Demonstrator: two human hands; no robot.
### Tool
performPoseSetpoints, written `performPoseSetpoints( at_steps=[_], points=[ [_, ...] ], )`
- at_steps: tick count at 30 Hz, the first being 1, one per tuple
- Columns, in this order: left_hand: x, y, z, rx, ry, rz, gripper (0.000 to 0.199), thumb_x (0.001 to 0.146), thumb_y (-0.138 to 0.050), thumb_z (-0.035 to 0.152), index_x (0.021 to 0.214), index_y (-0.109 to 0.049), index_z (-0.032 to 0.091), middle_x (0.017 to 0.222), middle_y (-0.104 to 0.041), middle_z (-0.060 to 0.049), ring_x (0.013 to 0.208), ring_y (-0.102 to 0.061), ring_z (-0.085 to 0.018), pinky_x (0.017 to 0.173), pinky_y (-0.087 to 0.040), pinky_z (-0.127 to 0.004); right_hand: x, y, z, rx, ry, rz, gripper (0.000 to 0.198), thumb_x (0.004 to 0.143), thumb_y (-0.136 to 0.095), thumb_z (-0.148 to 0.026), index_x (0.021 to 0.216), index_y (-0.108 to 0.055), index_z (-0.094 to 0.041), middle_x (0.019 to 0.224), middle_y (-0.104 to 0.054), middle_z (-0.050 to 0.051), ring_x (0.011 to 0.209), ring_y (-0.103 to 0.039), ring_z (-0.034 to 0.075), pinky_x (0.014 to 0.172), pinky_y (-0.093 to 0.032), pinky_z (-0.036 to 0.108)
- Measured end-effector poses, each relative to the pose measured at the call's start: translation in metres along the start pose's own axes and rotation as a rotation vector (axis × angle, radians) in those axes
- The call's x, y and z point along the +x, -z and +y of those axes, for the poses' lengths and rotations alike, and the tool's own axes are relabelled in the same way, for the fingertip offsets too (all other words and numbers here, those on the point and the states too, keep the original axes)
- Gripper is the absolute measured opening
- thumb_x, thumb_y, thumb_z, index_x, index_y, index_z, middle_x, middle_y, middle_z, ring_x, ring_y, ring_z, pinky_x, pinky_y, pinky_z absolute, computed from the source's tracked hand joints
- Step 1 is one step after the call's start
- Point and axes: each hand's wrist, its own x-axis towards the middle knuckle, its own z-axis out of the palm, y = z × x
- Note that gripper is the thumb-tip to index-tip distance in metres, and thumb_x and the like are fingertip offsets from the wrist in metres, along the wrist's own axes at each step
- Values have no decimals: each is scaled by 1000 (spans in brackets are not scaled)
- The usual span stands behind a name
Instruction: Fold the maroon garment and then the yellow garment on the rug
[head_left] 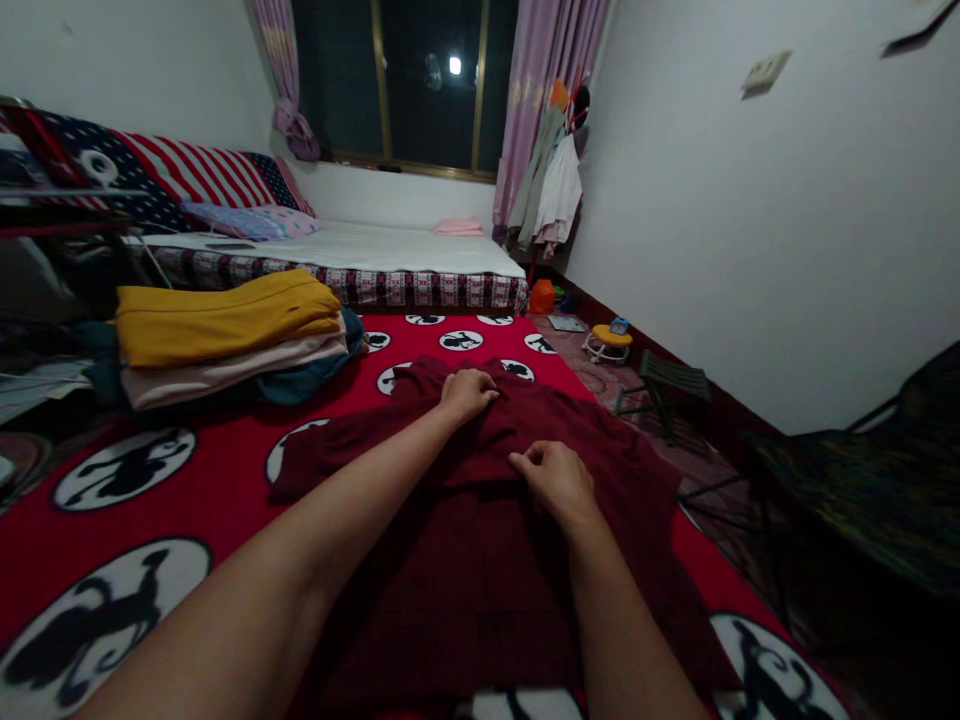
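Note:
A dark red shirt (480, 580) lies spread over a red blanket (247, 480) printed with white ovals and black figures. My left hand (470, 393) is at the far part of the shirt, near its collar end, with fingers curled and closed on the cloth. Closer to me and to the right, my right hand (559, 480) pinches the shirt's fabric between thumb and fingers. A raised fold runs across the cloth beneath both hands. One sleeve reaches out to the left, and the right side slopes toward the blanket's edge.
At the left sits a stack of folded clothes with a yellow garment (225, 315) on top. Beyond is a bed (360, 245) under a window. Along the right are a small yellow stool (611, 337), a green folding stool (671, 378) and a camouflage-patterned chair (877, 480).

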Motion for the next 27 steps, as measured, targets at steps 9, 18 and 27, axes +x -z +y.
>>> performPoseSetpoints(
  at_steps=[9, 18, 27],
  points=[
    [-5, -2, 2, 9, 76, 140, 25, 81, -67, 30, 105, -70, 24, 114, -65, -7, 109, -58, -25, 93, -45, -35, -2, 4, 0, -141, -60, 1, 13, 74, -59, -31, 74, -70, -24, 79, -71, 7, 81, -67, 25, 66, -42, 31],
    [-100, 21, -33, 213, -316, -113, 55, 92, -50, 43, 143, -39, 26, 155, -26, -9, 143, -20, -29, 113, -17, -57, -5, -33, -15, 38, 492, 200, 47, 92, -43, -33, 136, -47, -18, 142, -48, 10, 131, -41, 24, 107, -32, 44],
    [-189, 91, -139, 405, 81, -114, 53, 94, -38, 46, 142, -41, 23, 154, -30, -8, 142, -23, -32, 110, -24, -56, -4, -58, -14, -143, 496, -6, 56, 94, -40, -47, 144, -37, -22, 155, -26, 8, 144, -17, 26, 112, -15, 59]
  ],
)
